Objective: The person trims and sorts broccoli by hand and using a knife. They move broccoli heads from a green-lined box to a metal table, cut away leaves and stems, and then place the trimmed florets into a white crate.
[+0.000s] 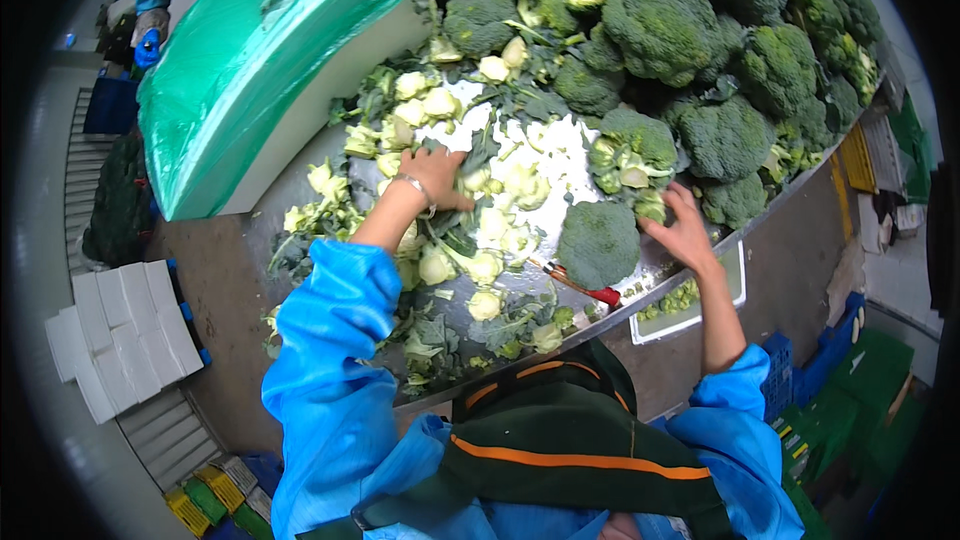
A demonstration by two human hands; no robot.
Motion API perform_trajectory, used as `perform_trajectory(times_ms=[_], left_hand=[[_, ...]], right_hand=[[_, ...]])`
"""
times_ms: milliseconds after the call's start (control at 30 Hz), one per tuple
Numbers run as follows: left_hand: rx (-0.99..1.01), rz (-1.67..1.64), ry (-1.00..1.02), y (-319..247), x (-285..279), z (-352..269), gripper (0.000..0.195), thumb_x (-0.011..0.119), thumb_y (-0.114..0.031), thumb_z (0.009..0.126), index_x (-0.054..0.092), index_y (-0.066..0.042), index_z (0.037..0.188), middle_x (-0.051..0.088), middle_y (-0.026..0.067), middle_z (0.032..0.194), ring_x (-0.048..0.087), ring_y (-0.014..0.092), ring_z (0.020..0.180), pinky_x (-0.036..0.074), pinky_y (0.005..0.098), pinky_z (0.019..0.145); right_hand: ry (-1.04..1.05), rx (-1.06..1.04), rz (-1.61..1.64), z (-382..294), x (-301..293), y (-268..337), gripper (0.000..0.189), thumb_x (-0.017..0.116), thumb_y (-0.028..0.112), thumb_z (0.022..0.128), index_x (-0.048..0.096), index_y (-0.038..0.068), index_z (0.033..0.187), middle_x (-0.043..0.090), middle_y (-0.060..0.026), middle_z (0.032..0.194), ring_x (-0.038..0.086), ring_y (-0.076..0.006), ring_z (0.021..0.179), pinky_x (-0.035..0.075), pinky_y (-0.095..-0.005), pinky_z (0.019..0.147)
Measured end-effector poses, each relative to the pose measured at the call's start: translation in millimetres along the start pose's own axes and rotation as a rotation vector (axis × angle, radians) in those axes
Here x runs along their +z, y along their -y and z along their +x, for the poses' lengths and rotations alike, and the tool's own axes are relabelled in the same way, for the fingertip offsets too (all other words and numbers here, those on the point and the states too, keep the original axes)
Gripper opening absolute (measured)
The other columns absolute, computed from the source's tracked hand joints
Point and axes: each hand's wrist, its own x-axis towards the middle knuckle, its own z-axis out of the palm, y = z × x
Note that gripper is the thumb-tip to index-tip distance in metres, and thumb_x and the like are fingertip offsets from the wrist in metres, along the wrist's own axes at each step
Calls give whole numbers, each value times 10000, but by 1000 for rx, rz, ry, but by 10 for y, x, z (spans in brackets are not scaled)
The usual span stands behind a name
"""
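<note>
My left hand (433, 178), with a bracelet at the wrist, rests spread over cut broccoli stems and leaves on a metal table (465, 309). Whether it grips any of them I cannot tell. At the right, my right hand (681, 229) touches a piece of pale green broccoli stem (649, 205), fingers curved; its hold is unclear. Just left of that hand lies a broccoli head (598, 244). Above it sits another broccoli head (636, 142) with its cut stem showing. A knife with a red handle (604, 295) lies near the table's front edge, its blade partly hidden.
A large heap of broccoli (675, 30) fills the table's far right. A white foam box (330, 82) lined with green plastic stands at the far left. Below the front edge is a white-rimmed bin (744, 270) with green scraps. White boxes (124, 330) are stacked on the left floor.
</note>
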Motion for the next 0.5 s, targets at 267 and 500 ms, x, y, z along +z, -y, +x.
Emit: perform_trajectory(times_ms=[267, 500], left_hand=[[-230, -49, -867, 695, -338, 364, 721, 700, -462, 606, 449, -182, 1221, 402, 142, 1257, 359, 367, 1141, 376, 493, 840], [-27, -97, -60, 972, -164, 247, 634, 683, -548, 579, 520, -304, 1141, 439, 63, 1238, 352, 345, 1153, 317, 538, 917]], right_hand=[[-77, 88, 262, -39, 46, -166, 672, 562, 105, 664, 329, 28, 1290, 451, -141, 1229, 445, -233, 1119, 346, -300, 937], [4, 261, 62, 38, -21, -700, 363, 701, 100, 649, 555, -7, 964, 582, -60, 832, 554, -159, 715, 465, -258, 646]])
